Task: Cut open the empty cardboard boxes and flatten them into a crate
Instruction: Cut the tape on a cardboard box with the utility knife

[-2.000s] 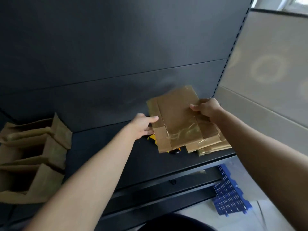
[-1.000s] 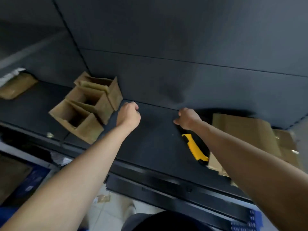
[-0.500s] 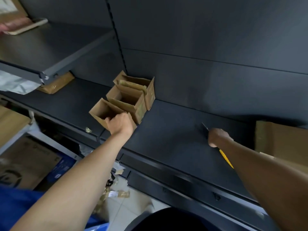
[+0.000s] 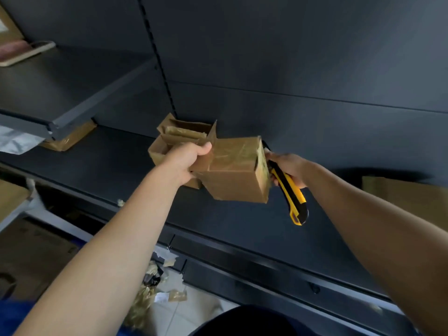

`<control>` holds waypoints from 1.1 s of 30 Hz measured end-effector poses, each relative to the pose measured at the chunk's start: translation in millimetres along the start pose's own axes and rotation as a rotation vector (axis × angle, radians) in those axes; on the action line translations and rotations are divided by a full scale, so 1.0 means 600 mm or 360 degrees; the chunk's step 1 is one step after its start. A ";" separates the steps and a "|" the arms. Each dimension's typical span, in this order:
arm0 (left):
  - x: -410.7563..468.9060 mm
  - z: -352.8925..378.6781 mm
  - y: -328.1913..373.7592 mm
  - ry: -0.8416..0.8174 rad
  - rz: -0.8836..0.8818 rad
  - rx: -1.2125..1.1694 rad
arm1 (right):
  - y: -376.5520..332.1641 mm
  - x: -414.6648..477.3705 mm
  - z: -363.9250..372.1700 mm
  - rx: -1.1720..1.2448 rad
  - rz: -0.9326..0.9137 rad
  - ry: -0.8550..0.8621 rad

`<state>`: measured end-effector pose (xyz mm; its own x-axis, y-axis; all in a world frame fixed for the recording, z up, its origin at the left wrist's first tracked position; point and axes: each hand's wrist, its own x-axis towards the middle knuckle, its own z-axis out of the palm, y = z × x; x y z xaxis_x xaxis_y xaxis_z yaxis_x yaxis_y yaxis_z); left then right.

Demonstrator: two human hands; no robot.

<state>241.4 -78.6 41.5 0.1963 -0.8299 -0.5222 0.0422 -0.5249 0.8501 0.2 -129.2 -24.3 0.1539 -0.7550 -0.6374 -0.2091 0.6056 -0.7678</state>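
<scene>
Cardboard box seemingly uncut — left hand fingers curled round its flap, right hand fingers wrapped round the knife; two boxes wait, flattened cardboard lies right.

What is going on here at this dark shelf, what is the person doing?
A person holds a small cardboard box over the dark shelf with the left hand. The right hand grips a yellow and black knife, its front end at the box's taped end; the blade is hidden. More open boxes stand behind on the shelf, and flat cardboard lies at the far right.
</scene>
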 end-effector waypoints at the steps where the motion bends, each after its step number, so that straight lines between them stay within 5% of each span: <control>1: 0.007 0.002 -0.007 -0.0050 -0.0048 -0.0146 | 0.000 -0.006 -0.013 0.0066 0.0036 -0.0076; 6: 0.063 0.030 -0.078 -0.0078 -0.0272 -0.0254 | 0.013 -0.027 -0.058 -0.0047 0.0038 -0.0219; 9: 0.087 0.061 -0.113 0.0008 -0.0327 0.0236 | 0.017 -0.029 -0.057 -0.0333 0.0029 0.0090; 14: 0.121 0.068 -0.095 0.0153 0.0030 0.0588 | 0.014 -0.026 -0.027 -0.0441 -0.0065 0.0455; 20: 0.119 0.055 -0.064 -0.0492 -0.0182 0.0894 | 0.000 -0.025 0.031 -0.0798 -0.0110 0.0775; 24: 0.138 0.057 -0.100 -0.0443 -0.0051 0.0795 | 0.009 -0.022 0.059 -0.0824 -0.0182 0.0896; 29: 0.128 0.069 -0.107 -0.0393 0.0620 0.0858 | 0.020 -0.058 0.041 -0.1367 -0.0490 0.0858; 33: 0.106 0.067 -0.107 -0.0624 0.0393 0.0825 | -0.004 -0.093 0.021 -0.1725 -0.0606 0.0689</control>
<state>211.8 -105.4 -49.1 -0.2323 -0.8925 -0.3866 -0.4504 -0.2536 0.8560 4.4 -85.3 12.1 0.0906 -0.9843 -0.1516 -0.9475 -0.0383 -0.3176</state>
